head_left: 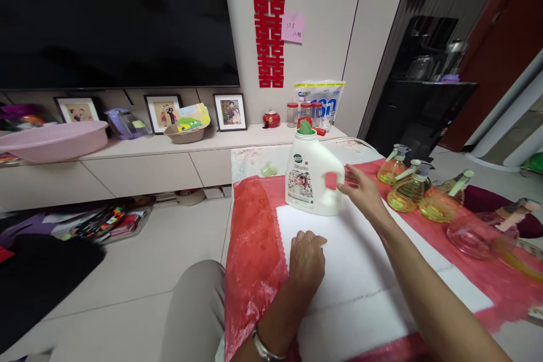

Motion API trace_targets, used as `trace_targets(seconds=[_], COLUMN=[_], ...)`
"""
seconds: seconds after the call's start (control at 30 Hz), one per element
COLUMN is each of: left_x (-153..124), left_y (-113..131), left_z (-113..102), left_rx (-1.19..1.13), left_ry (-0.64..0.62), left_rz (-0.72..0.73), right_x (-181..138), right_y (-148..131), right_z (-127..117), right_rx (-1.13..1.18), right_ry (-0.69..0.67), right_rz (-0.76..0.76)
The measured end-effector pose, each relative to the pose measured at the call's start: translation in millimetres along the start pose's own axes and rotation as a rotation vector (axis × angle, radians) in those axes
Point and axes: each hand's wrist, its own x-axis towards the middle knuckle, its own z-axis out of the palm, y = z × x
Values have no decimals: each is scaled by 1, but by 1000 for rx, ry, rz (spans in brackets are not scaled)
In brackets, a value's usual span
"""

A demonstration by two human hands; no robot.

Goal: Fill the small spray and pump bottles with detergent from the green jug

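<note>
A cream laundry detergent jug stands upright at the far end of the table, with a green spout showing at its neck. My right hand is beside the jug's handle, fingers apart and not wrapped around it; the fingertips are at or very near the handle's outer edge. My left hand rests, fingers curled under, on a white sheet in front of the jug. Nothing shows in its grasp. Left of the jug lies a pale green translucent cap.
Several glass bottles with pump or spray tops line the table's right side on red plastic film. Behind, a long cabinet carries a pink basin, framed photos, a small red pot and a white-blue bag.
</note>
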Motion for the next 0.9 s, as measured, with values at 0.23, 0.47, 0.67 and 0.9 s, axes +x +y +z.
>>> trace_targets(seconds=[0.23,0.47,0.67,0.9], left_x=[-1,1,-1,-2], left_y=[-3,-2,0,-6], left_z=[-2,-5,-12,0], left_rx=[-39,-115,-169,-213], left_ry=[16,146,291,413], left_rz=[-49,-71,-59,110], right_x=[25,19,-12,-29], right_y=[1,-9,1,20], right_z=[38,-13,-49,-50], right_rx=[116,223,295,269], right_ry=[8,46,-94,-119], right_rz=[229,253,279,237])
